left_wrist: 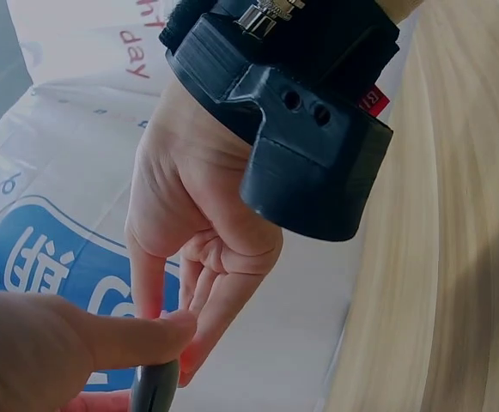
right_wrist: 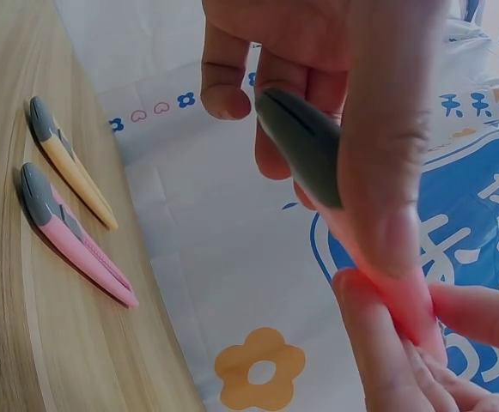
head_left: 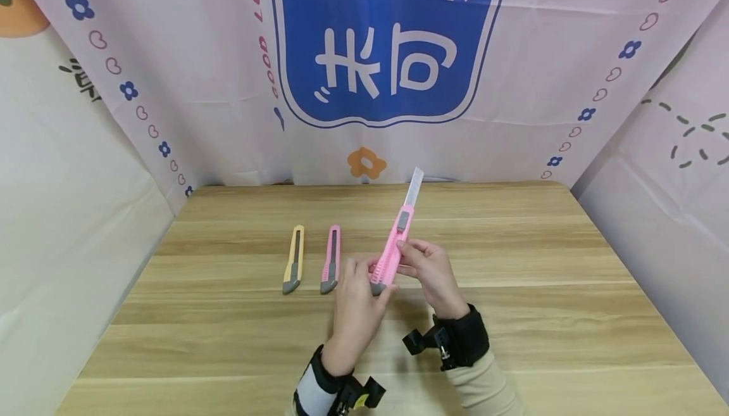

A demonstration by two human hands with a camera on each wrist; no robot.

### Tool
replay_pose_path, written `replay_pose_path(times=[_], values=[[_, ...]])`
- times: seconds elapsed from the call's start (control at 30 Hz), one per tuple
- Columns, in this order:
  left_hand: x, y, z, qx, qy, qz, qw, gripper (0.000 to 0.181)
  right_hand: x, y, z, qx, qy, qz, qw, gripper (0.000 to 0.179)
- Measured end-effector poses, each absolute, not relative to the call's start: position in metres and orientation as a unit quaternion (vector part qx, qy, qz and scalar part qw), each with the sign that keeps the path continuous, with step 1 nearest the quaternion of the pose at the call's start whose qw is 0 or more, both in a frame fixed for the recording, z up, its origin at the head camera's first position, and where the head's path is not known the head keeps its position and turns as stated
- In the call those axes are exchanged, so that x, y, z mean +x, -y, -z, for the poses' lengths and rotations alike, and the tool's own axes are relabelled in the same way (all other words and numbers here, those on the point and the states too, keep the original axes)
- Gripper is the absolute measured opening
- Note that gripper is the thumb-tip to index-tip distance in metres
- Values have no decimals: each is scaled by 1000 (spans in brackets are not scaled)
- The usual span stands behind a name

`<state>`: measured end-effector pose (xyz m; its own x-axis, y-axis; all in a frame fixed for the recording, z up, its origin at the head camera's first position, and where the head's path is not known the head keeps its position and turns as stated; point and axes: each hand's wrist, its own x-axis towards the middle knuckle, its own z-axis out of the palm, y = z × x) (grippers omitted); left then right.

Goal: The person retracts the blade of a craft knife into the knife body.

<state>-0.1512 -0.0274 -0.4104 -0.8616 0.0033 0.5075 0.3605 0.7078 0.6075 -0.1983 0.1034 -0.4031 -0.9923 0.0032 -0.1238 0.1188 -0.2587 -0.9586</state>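
Both hands hold a pink utility knife [head_left: 394, 245], tilted up and away, with its long blade [head_left: 414, 187] extended out of the front. My left hand [head_left: 357, 308] pinches the rear of the handle by the grey end cap [right_wrist: 301, 142]. Midway along the handle, below the grey slider [head_left: 403, 221], the thumb and fingers of my right hand [head_left: 434, 277] grip it. To the left lie a second pink utility knife [head_left: 331, 258] and a yellow one [head_left: 293, 258], side by side on the wooden table, no blade showing from either.
The wood-grain table [head_left: 199, 327] reaches back to a printed cloth [head_left: 216, 87] with a blue emblem. More cloth hangs along the left and right sides. Each wrist wears a black strap with a small camera mount.
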Motion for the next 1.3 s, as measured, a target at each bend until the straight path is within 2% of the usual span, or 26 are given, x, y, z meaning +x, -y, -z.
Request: replay_pose_path(times=[0.1,0.2,0.53,0.67,1.03,1.3], values=[[-151,27,410,-101,892,378,226,59,-199,-104,403,55,-609,791,35,33],[-152,28,409,-97,891,405,182,62,-200,-105,403,58,-612,788,35,34],[-168,52,408,-115,788,602,-58,57,-199,-111,400,48,-628,775,48,38],[-171,62,408,-118,754,633,-132,52,-198,-112,399,42,-635,770,50,38],[-172,62,410,-119,713,657,-215,38,-198,-114,399,41,-637,768,49,37],[-172,60,412,-122,692,671,-236,36,-197,-115,398,30,-645,762,52,37]])
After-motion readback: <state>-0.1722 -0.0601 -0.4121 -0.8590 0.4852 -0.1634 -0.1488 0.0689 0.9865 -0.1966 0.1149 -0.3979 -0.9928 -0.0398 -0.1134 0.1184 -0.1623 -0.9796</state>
